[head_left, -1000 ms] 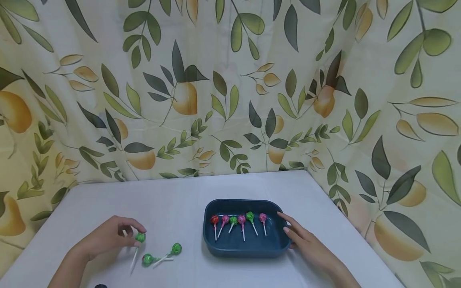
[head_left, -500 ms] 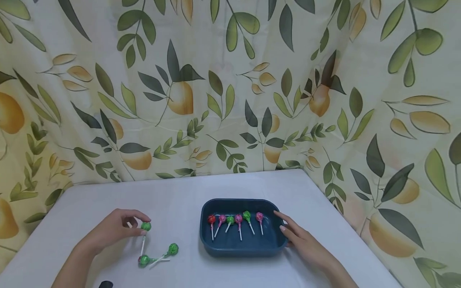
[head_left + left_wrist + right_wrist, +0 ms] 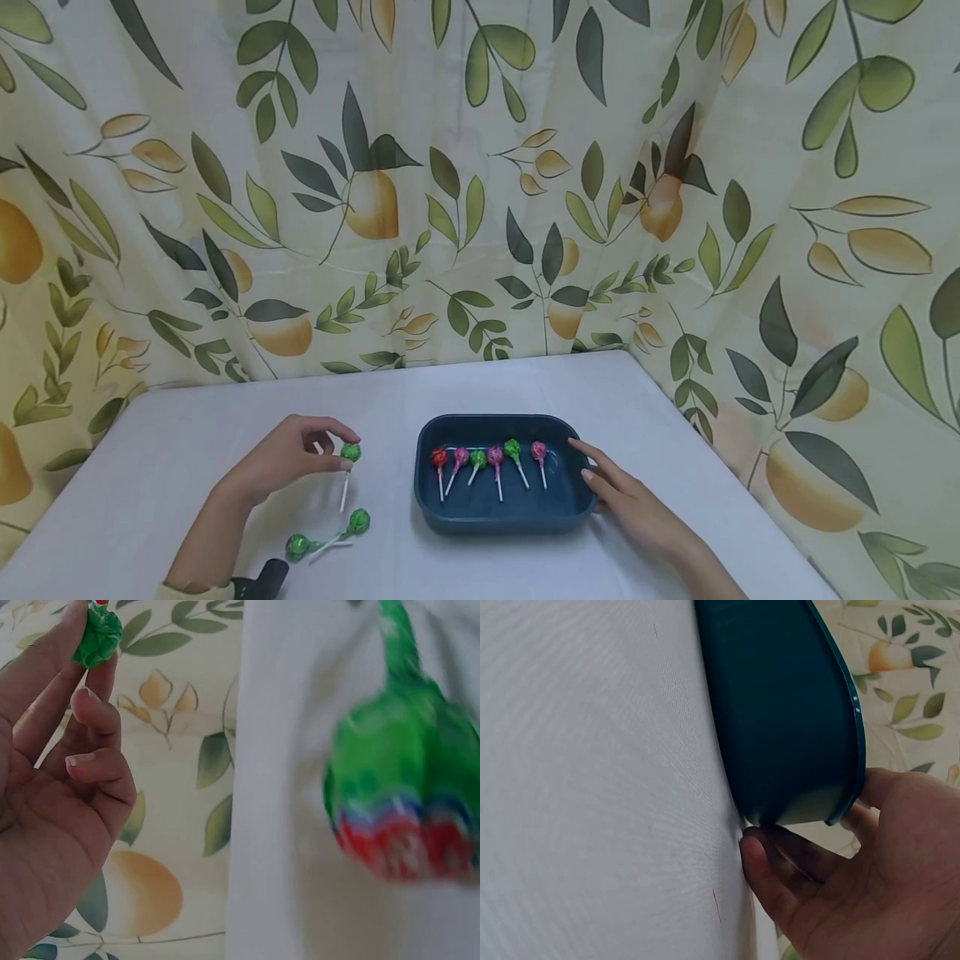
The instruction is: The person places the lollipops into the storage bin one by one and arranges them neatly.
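In the head view, my left hand [image 3: 296, 454] pinches a green-wrapped lollipop [image 3: 350, 452] by its round head, its white stick hanging down above the table. The left wrist view shows that lollipop [image 3: 99, 637] between the fingertips, the other fingers loosely bent. Two more green lollipops lie below the hand with their sticks crossing, one on the left [image 3: 297, 547] and one on the right [image 3: 359, 522]. My right hand [image 3: 633, 504] holds the right end of a dark blue tray [image 3: 510, 525], fingers at the rim and thumb low against the outside.
Inside the tray a row of several lollipops lies, among them a red one [image 3: 438, 457], a pink one [image 3: 538, 451] and a green one [image 3: 512, 448]. A white cloth covers the table [image 3: 360, 408]. A leaf-and-fruit patterned curtain [image 3: 465, 208] hangs behind and beside it.
My left hand has lifted the green lollipop and carried it to the right and away from me, toward the tray. The right hand has stayed at the tray's end.
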`<move>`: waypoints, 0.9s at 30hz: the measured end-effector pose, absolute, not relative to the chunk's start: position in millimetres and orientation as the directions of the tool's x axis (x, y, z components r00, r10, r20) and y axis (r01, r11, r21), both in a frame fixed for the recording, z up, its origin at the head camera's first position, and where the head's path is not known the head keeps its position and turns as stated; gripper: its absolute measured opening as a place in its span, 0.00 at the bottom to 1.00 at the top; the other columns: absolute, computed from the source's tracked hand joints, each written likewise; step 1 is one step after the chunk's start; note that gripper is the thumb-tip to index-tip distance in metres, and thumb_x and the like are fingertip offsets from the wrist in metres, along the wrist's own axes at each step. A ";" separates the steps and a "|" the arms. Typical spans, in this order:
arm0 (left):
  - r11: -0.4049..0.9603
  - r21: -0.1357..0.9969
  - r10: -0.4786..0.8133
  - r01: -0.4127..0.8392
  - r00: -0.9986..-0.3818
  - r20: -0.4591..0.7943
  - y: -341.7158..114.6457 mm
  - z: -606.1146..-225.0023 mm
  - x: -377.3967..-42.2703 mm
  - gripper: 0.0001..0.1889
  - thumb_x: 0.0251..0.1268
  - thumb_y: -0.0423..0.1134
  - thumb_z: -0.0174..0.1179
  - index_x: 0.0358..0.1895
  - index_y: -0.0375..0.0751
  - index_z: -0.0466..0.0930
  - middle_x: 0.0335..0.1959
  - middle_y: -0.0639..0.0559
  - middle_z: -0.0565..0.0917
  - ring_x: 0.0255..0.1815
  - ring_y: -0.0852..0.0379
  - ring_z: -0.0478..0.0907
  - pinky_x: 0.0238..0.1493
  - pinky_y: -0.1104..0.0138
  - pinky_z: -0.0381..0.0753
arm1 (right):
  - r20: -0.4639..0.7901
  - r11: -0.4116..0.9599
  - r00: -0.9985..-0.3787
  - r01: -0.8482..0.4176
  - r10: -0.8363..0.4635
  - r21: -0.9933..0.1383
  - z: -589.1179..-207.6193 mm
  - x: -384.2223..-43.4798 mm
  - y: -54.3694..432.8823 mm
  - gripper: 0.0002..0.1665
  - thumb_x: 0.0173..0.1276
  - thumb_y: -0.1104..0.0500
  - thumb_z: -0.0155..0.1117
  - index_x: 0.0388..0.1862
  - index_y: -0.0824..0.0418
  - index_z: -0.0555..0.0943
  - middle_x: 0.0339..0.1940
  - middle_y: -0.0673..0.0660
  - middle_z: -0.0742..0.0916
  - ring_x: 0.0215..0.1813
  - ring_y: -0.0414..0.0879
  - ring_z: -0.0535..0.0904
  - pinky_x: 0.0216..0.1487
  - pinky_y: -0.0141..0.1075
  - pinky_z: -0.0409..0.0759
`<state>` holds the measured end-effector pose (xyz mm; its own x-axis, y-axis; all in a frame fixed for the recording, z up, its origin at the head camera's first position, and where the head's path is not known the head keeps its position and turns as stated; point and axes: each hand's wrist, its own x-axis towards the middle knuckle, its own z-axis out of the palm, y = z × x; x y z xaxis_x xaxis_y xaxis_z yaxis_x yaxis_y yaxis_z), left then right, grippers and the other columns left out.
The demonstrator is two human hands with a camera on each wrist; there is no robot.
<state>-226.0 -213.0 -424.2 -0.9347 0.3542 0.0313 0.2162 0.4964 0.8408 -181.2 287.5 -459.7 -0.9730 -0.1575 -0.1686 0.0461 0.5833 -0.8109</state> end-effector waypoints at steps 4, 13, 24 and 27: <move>0.485 0.846 0.357 0.219 -0.934 0.037 -201.3 -422.2 -231.2 0.16 0.57 0.40 0.79 0.49 0.50 0.90 0.44 0.54 0.87 0.41 0.47 0.77 0.38 0.59 0.78 | -0.165 0.579 -0.973 0.044 -0.158 -0.814 -460.4 -180.8 287.2 0.30 0.83 0.40 0.49 0.81 0.34 0.62 0.82 0.59 0.64 0.65 0.54 0.71 0.64 0.58 0.70; 0.469 0.857 0.362 0.215 -0.932 0.036 -171.2 -420.3 -239.2 0.14 0.57 0.41 0.79 0.47 0.53 0.91 0.44 0.55 0.87 0.42 0.47 0.77 0.39 0.57 0.77 | -0.166 0.567 -0.973 0.048 -0.160 -0.823 -460.3 -180.3 285.9 0.30 0.84 0.42 0.50 0.82 0.36 0.62 0.80 0.64 0.66 0.68 0.56 0.73 0.65 0.59 0.71; 0.441 0.872 0.345 0.212 -0.937 0.053 -133.7 -413.3 -242.3 0.14 0.58 0.39 0.78 0.47 0.49 0.91 0.43 0.54 0.86 0.41 0.49 0.76 0.37 0.60 0.77 | -0.165 0.565 -0.975 0.054 -0.147 -0.823 -461.8 -181.6 287.1 0.30 0.84 0.42 0.50 0.82 0.36 0.63 0.78 0.63 0.69 0.69 0.56 0.74 0.64 0.54 0.74; 0.433 0.876 0.348 0.211 -0.936 0.053 -124.2 -413.7 -241.5 0.14 0.58 0.39 0.78 0.48 0.46 0.91 0.43 0.54 0.85 0.41 0.50 0.76 0.36 0.59 0.76 | -0.158 0.559 -0.975 0.044 -0.159 -0.828 -461.1 -181.5 287.0 0.30 0.85 0.43 0.49 0.82 0.37 0.62 0.78 0.64 0.70 0.68 0.56 0.75 0.63 0.53 0.74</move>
<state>-241.5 -124.2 -413.7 -0.9360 0.3480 0.0532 0.2108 0.4331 0.8763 -181.5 287.0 -461.1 -0.9746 -0.1586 -0.1583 0.0436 0.5587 -0.8282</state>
